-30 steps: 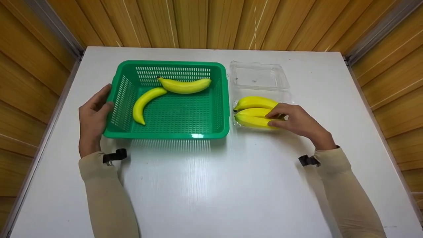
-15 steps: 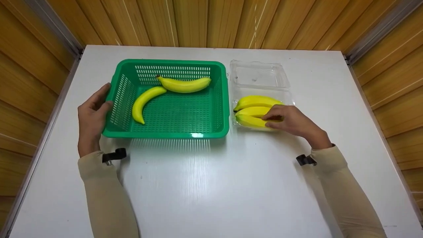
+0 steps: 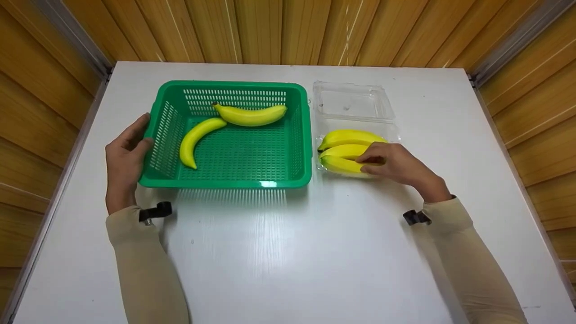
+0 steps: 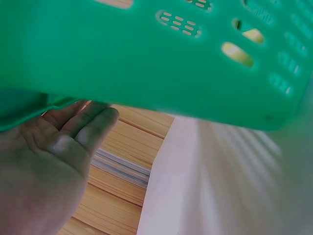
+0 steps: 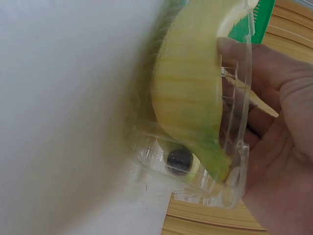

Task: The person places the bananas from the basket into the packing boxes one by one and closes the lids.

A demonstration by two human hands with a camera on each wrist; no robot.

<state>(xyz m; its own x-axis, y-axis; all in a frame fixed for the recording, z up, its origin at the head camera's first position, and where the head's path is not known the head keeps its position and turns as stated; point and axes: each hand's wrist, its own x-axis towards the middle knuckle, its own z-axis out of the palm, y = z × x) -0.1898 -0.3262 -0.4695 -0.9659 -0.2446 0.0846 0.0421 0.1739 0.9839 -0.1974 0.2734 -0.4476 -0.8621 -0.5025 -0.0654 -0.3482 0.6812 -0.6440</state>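
My left hand (image 3: 126, 157) holds the left rim of a green plastic basket (image 3: 225, 183). In the left wrist view its fingers (image 4: 100, 125) reach under the rim, thumb out of sight. Inside the basket lie two yellow bananas, one along the back wall (image 3: 252, 116) and a curved one at left (image 3: 191, 144). My right hand (image 3: 400, 164) pinches the front banana (image 3: 339, 164) in a clear plastic box (image 5: 234, 193), thumb on its near side and fingers behind it. Behind that banana lie a middle banana (image 3: 346, 151) and a back banana (image 3: 353, 136). Their right ends are partly hidden by the hand.
The box's clear lid (image 3: 353, 101) lies open toward the back, close to the basket's right side. Everything stands on a white table (image 3: 279, 252), with wood-patterned panels (image 3: 261, 31) behind and at both sides.
My right hand has shifted slightly left along the bananas, its fingers now deeper between the front and middle ones. My left hand and the basket hold their place.
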